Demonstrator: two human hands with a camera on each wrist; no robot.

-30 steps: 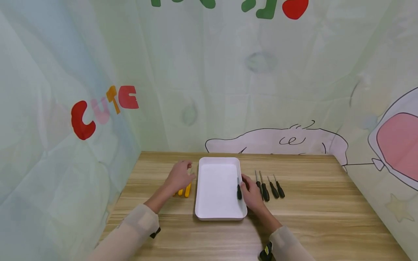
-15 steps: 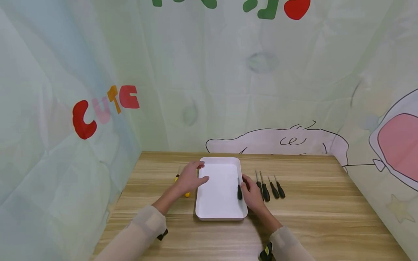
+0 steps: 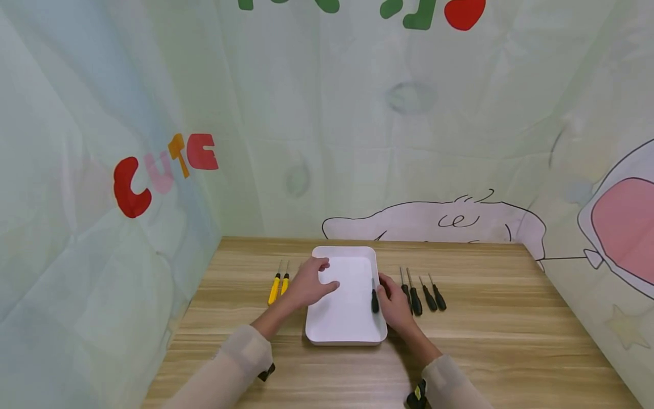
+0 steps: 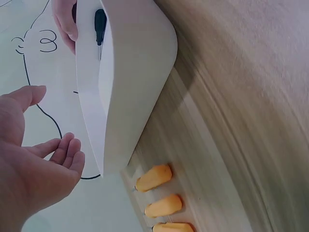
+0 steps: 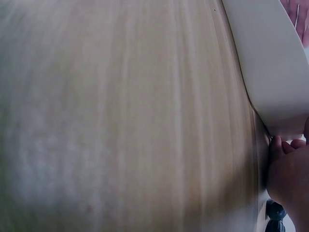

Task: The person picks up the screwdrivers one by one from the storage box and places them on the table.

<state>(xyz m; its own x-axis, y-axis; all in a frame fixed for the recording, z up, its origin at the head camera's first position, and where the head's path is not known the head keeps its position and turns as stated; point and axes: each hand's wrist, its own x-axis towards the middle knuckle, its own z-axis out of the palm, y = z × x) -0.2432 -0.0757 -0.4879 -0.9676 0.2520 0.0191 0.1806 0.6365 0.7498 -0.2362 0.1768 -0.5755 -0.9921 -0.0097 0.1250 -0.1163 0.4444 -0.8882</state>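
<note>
A white rectangular tray stands on the wooden table, with a black-handled screwdriver lying inside along its right wall. My left hand hovers over the tray's left half, thumb and fingers spread apart and holding nothing. At the tray's right side, my right hand grips the rim; in the right wrist view its fingertips touch the outer wall low down. Left of the tray lie yellow-handled screwdrivers. The left wrist view shows three yellow handles, one of them hidden in the head view.
Several black-handled screwdrivers lie side by side just right of my right hand. The wooden table reaches back to a printed cloth wall, and another cloth side borders it on the left.
My left hand has moved right, from above the yellow screwdrivers to over the tray, uncovering two of them. The right hand, tray and black screwdrivers stay in place.
</note>
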